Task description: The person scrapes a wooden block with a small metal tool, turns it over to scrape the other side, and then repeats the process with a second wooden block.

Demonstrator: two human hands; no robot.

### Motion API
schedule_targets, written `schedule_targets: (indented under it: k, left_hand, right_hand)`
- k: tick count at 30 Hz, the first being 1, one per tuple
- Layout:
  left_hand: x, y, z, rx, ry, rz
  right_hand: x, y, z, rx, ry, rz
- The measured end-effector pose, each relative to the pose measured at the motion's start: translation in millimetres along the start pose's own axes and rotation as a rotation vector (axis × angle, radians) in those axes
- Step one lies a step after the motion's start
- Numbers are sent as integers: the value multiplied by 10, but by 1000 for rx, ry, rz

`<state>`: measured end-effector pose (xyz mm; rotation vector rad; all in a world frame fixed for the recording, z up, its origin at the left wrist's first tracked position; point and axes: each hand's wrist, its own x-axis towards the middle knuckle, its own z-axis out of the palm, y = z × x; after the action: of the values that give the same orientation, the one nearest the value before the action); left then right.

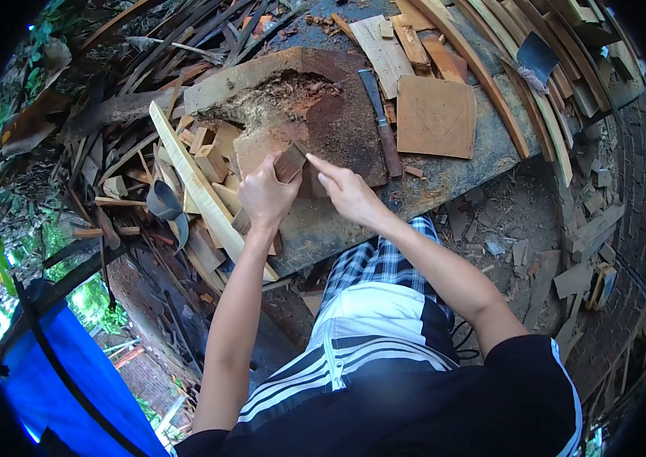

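Near the middle of the head view, my left hand [268, 190] is closed around a small wooden block [290, 161], just over the front part of a large worn wood slab [346, 114]. To its right, my right hand [349, 194] reaches in with the index finger stretched out, its tip at the block's right edge. The other fingers of that hand are bent, and nothing shows in them. A long knife [381, 122] with a dark blade and a brown handle lies on the slab's right side. Beside it rests a square wooden board [436, 116].
Offcuts [212, 164] and a long pale strip [201, 186] lie left of the slab. Curved wood strips [483, 68] line the right side of the worktable [445, 183]. A blue tarp [79, 381] hangs at lower left. Scraps cover the ground at right.
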<state>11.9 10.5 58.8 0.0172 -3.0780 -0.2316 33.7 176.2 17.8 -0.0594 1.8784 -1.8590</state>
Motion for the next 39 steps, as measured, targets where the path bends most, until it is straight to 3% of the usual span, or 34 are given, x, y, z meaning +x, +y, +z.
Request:
schedule_targets:
  k: [3, 8, 13, 14, 18, 21, 25, 27, 29, 31, 33, 39]
  left_hand:
    - [-59, -27, 8, 47, -90, -28]
    - [-88, 32, 9, 40, -5, -4]
    - [-136, 1, 54, 38, 0, 18]
    - [-140, 2, 59, 46, -1, 28]
    - [-225, 26, -3, 68, -14, -1]
    - [-219, 48, 31, 16, 26, 13]
    - [-247, 106, 79, 55, 26, -6]
    - [-307, 120, 106, 77, 9, -31]
    - [-395, 85, 252, 68, 158, 109]
    - [-559, 96, 293, 27, 71, 84]
    - [-677, 118, 320, 93, 80, 208]
    - [-881, -128, 441, 76, 36, 352]
  right_hand:
    - [-294, -295, -87, 0, -59, 4]
    - [-33, 140, -17, -34, -51, -25]
    - [-345, -237, -127, -2, -101, -47]
    - [-368, -392, -194, 34, -158, 87]
    - [14, -3, -57, -30, -44, -22]
    - [-225, -69, -47, -28, -36, -91]
    - [-205, -101, -156, -12, -144, 31]
    - [-37, 228, -51, -75, -56, -66]
    - [59, 325, -47, -122, -54, -51]
    - [1, 386, -98, -121, -74, -35]
    - [-18, 483, -160, -108, -75, -122]
    - [-50, 450, -206, -104, -112, -93]
